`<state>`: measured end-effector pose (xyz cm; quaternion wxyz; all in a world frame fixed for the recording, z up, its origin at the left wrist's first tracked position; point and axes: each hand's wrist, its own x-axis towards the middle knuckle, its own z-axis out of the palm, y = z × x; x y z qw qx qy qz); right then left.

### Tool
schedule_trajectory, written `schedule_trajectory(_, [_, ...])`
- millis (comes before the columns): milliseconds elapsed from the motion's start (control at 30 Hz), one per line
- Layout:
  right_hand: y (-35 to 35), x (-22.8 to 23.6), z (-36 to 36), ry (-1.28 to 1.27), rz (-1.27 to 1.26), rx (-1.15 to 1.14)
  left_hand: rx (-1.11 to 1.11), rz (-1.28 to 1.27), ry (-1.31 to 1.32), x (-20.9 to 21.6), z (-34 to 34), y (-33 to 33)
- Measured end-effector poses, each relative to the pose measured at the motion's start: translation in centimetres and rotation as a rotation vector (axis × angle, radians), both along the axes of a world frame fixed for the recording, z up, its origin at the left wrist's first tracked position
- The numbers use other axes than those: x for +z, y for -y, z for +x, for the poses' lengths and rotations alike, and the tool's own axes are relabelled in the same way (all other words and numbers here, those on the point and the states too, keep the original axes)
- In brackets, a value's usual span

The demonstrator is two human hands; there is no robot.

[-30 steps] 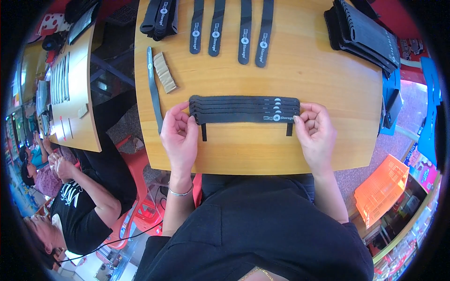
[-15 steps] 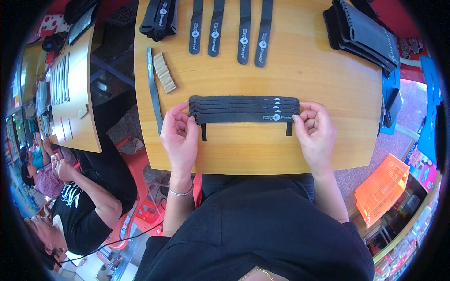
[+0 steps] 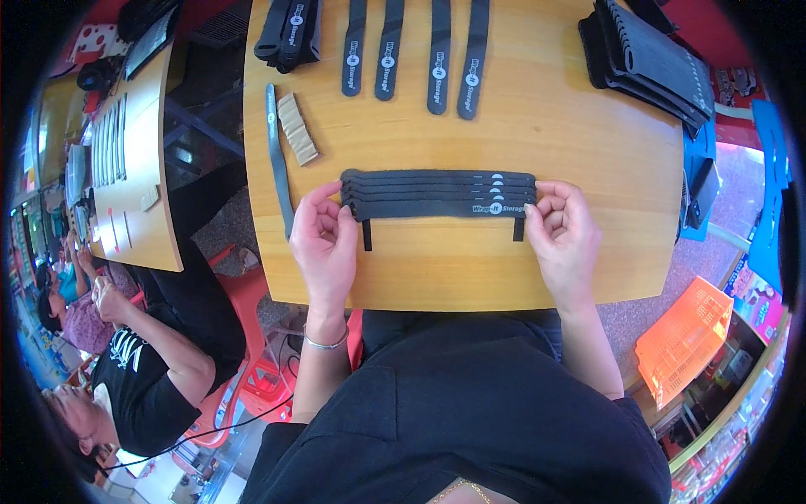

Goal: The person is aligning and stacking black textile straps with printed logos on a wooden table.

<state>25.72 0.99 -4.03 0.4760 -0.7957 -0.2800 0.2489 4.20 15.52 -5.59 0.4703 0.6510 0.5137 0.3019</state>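
A fanned stack of several black fabric straps [image 3: 420, 197] lies across the table in front of me, its long edges overlapping in steps and white print near the right end. My left hand [image 3: 323, 239] pinches the stack's left end between thumb and fingers. At the right end, my right hand [image 3: 564, 235] holds it in the same kind of pinch. Two short black strips [image 3: 367, 235] stick out below the stack, one near each hand. The fingertips partly cover the stack's ends.
Several single straps [image 3: 438, 67] lie at the far side, beside a strap bundle [image 3: 288, 34]. One loose strap [image 3: 279, 160] and a tan corrugated piece [image 3: 297, 130] lie left. A black strap pile [image 3: 646, 63] sits far right. Another person [image 3: 159, 361] sits left; an orange basket [image 3: 684, 340] stands right.
The view has shifted very slightly. Both hands keep their hold on the strap stack, with hardly any movement; the person at left has moved their hands a little.
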Motion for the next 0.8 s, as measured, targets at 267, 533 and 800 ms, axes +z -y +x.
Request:
schedule_trajectory(267, [0.01, -0.04, 0.04, 0.015, -0.004, 0.006, 0.005, 0.021, 0.010, -0.06, -0.07, -0.06])
schedule_trajectory(533, [-0.16, 0.09, 0.15, -0.017, 0.001, 0.011, 0.003, 0.032, 0.007, -0.16, -0.02, -0.11])
schedule_trajectory(800, [0.08, 0.17, 0.37, 0.020, -0.028, 0.027, -0.008, 0.022, -0.017, -0.06, -0.15, -0.08])
